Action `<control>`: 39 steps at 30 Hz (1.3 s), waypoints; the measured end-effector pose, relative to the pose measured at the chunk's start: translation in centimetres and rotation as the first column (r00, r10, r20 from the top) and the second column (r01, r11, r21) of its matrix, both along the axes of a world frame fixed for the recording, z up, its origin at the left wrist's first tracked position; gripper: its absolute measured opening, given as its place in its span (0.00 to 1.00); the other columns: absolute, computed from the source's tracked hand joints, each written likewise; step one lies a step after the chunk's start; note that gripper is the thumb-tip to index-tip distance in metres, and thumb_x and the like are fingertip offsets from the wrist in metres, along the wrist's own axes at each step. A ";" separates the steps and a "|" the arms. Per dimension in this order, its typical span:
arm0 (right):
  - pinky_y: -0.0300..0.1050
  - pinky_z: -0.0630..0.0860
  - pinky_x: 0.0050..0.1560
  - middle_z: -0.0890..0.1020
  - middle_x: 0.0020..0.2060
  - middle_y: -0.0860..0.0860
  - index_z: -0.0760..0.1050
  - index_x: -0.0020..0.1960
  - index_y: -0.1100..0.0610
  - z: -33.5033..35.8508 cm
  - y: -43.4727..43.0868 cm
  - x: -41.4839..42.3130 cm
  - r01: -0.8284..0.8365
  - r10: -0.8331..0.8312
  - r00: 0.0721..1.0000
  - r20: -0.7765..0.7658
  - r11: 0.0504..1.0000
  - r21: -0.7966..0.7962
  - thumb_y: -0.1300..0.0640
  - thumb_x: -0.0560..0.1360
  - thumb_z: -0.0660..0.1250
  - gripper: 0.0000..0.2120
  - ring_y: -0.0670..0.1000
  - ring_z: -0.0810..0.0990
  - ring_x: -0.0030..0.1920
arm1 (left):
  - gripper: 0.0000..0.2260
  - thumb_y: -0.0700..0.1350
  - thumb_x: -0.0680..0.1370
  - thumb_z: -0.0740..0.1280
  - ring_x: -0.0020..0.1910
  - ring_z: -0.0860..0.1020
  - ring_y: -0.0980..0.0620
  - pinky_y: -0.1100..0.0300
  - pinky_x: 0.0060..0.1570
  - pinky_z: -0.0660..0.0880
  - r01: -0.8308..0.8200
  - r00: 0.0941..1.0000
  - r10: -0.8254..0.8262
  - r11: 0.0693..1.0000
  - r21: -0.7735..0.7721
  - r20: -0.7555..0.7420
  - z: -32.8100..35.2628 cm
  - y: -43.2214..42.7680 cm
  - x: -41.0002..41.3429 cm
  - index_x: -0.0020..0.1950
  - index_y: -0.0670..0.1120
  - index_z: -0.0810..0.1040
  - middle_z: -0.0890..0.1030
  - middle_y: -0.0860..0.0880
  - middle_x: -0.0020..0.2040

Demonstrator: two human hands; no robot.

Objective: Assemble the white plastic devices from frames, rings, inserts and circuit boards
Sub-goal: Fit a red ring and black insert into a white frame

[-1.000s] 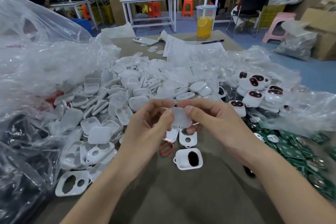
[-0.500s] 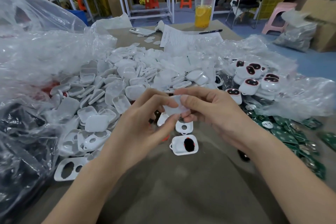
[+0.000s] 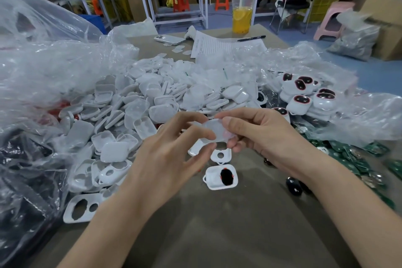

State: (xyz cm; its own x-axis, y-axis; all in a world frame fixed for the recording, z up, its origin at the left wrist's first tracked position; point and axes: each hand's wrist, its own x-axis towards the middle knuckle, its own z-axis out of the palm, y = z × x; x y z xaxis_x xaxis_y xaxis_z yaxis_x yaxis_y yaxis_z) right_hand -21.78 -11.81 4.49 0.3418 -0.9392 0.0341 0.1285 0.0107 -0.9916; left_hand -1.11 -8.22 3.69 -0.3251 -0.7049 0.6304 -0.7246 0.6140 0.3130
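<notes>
Pinching so slick a part by its edges invites a slip: I judge that an uneven squeeze could drop it into the heap of white shells (image 3: 130,106) on the left side of the desk (image 3: 217,228), where it would be lost. The left hand (image 3: 171,159) pinches the translucent white cover (image 3: 214,130) with thumb and forefinger; the right hand (image 3: 261,137) grips its other end, fingers curled beneath. The cover sits between both hands, above the half-built frame (image 3: 214,180), with finished devices (image 3: 304,100) and green circuit boards (image 3: 352,159) toward the right edge.
</notes>
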 end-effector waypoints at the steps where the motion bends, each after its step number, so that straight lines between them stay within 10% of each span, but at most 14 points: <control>1: 0.36 0.79 0.37 0.84 0.35 0.53 0.87 0.50 0.54 0.0 0.0 0.0 -0.001 0.001 1.000 -0.006 1.000 -0.001 0.53 0.70 0.72 0.11 0.48 0.83 0.35 | 0.09 0.53 0.80 0.66 0.39 0.70 0.65 0.69 0.38 0.69 -0.008 1.000 0.008 1.000 0.001 0.001 -0.1 0.0 0.0 0.50 0.50 0.83 0.79 0.55 0.58; 9: 0.41 0.81 0.49 0.86 0.47 0.51 0.80 0.62 0.48 0.6 0.8 -1.2 0.083 -0.138 0.963 -0.230 0.969 -0.232 0.41 0.79 0.60 0.19 0.48 0.85 0.48 | 0.06 0.51 0.80 0.65 0.43 0.75 0.60 0.65 0.44 0.72 0.059 0.998 -0.054 0.987 0.148 -0.041 -0.2 0.6 0.6 0.49 0.51 0.80 0.77 0.59 0.52; 18: 0.27 0.62 0.59 0.76 0.55 0.29 0.70 0.67 0.34 -0.7 2.1 -3.7 -0.372 -0.177 0.534 -0.826 0.829 -0.418 0.26 0.70 0.62 0.28 0.36 0.71 0.61 | 0.06 0.52 0.80 0.64 0.48 0.77 0.62 0.73 0.49 0.68 0.101 0.977 -0.144 0.962 0.252 0.160 -1.0 1.9 2.3 0.49 0.53 0.80 0.77 0.60 0.53; 39: 0.31 0.65 0.61 0.73 0.56 0.28 0.62 0.71 0.29 -1.7 2.1 -3.0 -0.486 -0.074 0.485 -0.871 0.805 -0.340 0.29 0.70 0.65 0.30 0.35 0.70 0.62 | 0.06 0.51 0.81 0.65 0.54 0.76 0.55 0.64 0.53 0.71 0.142 0.956 -0.200 0.956 0.257 0.216 -1.8 1.9 1.4 0.49 0.53 0.81 0.77 0.59 0.54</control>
State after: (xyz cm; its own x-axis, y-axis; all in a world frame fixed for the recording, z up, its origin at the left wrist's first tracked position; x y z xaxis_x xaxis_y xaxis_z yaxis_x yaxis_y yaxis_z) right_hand -24.81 -9.74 2.79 0.6476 -0.7613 0.0333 -0.6632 -0.5846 -0.4673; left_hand 0.32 -6.29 1.86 -0.5735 -0.7442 0.3424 -0.6860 0.6648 0.2959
